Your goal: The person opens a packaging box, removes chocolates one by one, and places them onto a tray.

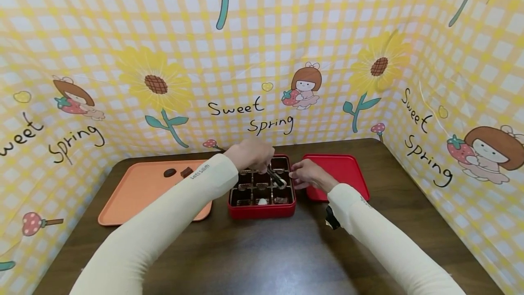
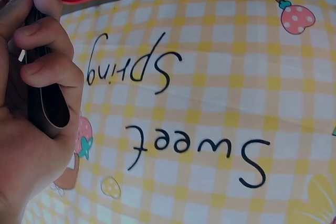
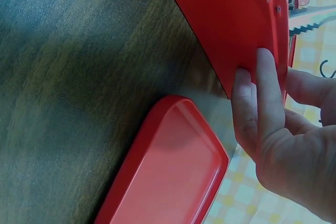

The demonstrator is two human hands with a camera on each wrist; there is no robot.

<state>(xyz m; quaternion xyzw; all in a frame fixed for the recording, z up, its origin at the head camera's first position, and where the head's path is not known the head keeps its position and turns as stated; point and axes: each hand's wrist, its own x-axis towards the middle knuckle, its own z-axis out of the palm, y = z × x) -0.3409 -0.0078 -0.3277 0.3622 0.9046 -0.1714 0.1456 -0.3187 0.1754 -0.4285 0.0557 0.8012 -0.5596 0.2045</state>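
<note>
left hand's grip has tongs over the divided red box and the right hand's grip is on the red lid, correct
No: the right wrist view shows the right hand's grip on the side of the divided red box, not the red lid. The left hand's grip does have the tongs over that box.

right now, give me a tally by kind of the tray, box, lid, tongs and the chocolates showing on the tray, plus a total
Tray: 1
Box: 1
Lid: 1
Tongs, in the left hand: 1
Chocolates showing on the tray: 2 (the sleeve may hide more)
Total: 6
</note>
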